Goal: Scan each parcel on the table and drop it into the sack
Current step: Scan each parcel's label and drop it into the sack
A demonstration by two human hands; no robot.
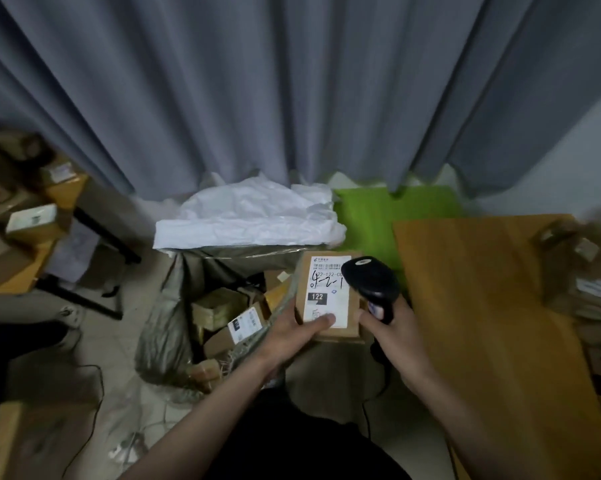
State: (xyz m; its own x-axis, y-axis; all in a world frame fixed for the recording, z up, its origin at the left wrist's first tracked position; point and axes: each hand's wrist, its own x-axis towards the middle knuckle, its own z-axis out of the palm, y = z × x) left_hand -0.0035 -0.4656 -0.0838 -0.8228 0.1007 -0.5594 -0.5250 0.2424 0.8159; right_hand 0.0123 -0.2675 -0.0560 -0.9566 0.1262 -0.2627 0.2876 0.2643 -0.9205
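- Cardboard, plain brown and box-shaped: the parcel (330, 296) is held up in the air beside the near left corner of the table (482, 306), above the right rim of the sack (167, 327).
- Its white paper label faces up, with printed code, a black "122" block and handwritten black marks.
- The left hand (292, 329) grips the parcel from below, thumb pressed flat on the label's lower edge.
- The right hand (394, 332) is curled round the handle of a black plastic scanner (372, 282), whose rounded glossy head overlaps the parcel's right edge; a dark cable hangs below it.
- The sack is woven, grey-green and slumped, its mouth wide open on the tiled floor, with several small labelled cardboard boxes (229, 317) piled inside.
- Crumpled white plastic sheeting (250, 213) lies behind the sack's mouth, next to a bright green sheet (378, 216).
- Smooth wood-grain tabletop on the right carries blurred brown parcels (576, 271) at its far edge.
- Heavy grey curtain (292, 88) folds fill the background.
- A second desk (18, 271) on the left holds more boxes.
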